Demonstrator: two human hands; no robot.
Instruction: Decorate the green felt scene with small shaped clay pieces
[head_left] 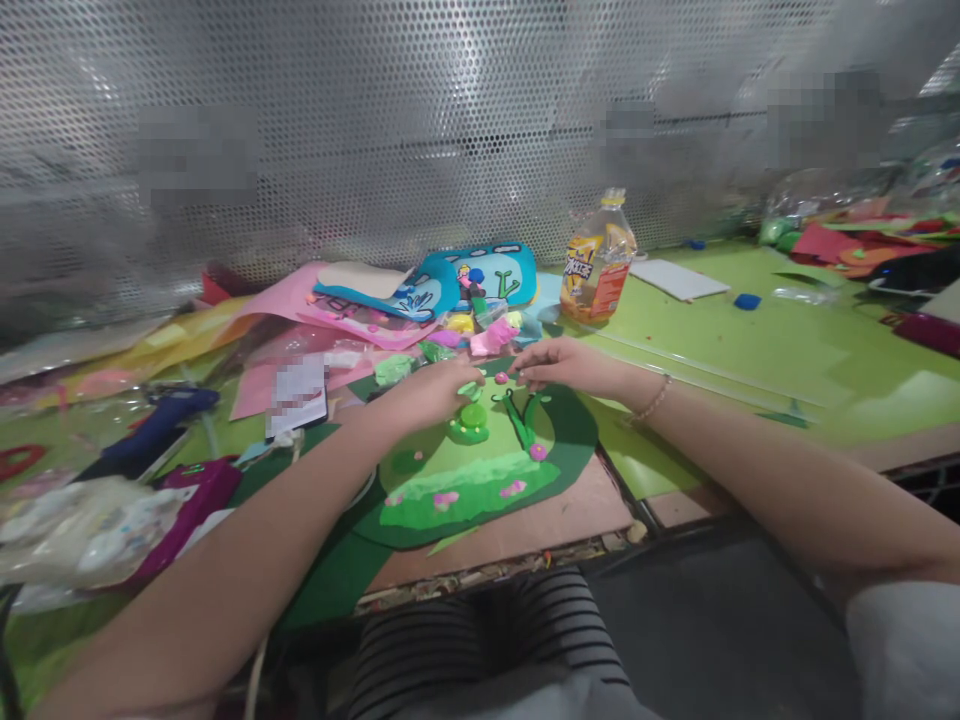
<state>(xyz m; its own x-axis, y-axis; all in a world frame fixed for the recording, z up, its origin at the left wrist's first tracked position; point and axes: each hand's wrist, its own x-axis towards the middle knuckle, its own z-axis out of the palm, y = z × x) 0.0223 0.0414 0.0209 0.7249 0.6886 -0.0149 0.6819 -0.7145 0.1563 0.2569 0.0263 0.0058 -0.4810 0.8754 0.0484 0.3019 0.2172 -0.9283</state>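
A green felt or foam picture (450,470) lies flat at the table's front edge, with lighter green grass, small pink flowers and a rounded green figure (471,422). My left hand (450,388) is over its upper part, just above the green figure; its fingers are bent near a pale green bit, and whether they grip it is unclear. My right hand (551,362) hovers at the upper right, its fingers curled close to a small pink piece (501,378) above the dark green stems (521,422). What its fingertips hold, if anything, is too small to name.
Behind the picture are blue cut-outs (480,280), a pink packet (495,335) and a plastic bottle (598,265). A phone (298,392), a blue tool (161,425) and a magenta case (199,495) lie left. A white card (679,279) lies back right, before a perforated metal screen (450,120).
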